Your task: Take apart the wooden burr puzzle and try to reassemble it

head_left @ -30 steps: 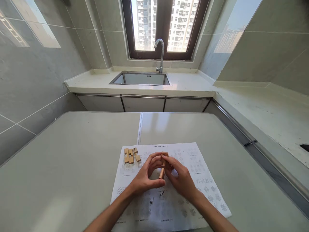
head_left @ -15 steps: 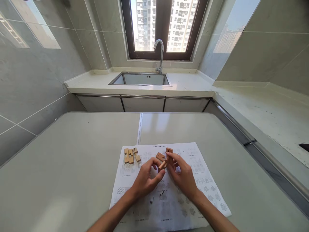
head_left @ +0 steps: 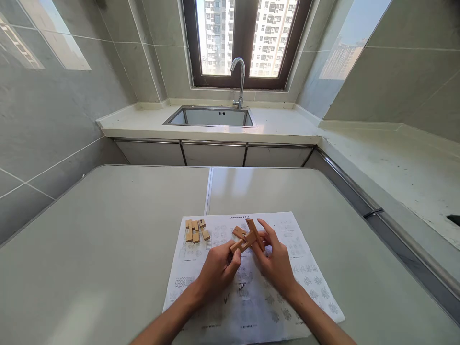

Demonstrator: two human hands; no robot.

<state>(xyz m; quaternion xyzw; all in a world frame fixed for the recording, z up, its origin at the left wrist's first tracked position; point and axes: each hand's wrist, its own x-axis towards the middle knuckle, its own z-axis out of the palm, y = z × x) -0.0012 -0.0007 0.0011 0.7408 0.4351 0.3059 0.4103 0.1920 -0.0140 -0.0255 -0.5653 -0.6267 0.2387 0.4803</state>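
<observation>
My left hand (head_left: 220,262) pinches a notched wooden puzzle piece (head_left: 240,244) between thumb and fingers. Another wooden puzzle piece (head_left: 254,233), long and tilted, is in my right hand (head_left: 275,256), its thumb behind it and the index finger raised. The two pieces meet or cross between my hands; whether they interlock I cannot tell. Just behind them shows a third wooden block (head_left: 238,232) with a mark on its face. Beneath everything lies a printed paper sheet (head_left: 201,306) with small diagrams. Several loose notched wooden pieces (head_left: 196,231) rest on its upper left part.
A pale table (head_left: 108,239) with a centre seam carries the sheet. Beyond it are a counter (head_left: 280,125), a steel sink (head_left: 212,116) and a tap (head_left: 240,84) under a window. Another counter (head_left: 395,158) runs along the right, with tiled walls around.
My left hand has turned its piece, so its long notched side shows. The piece in my right hand has tilted from upright, and the right index finger has lifted away from it.
</observation>
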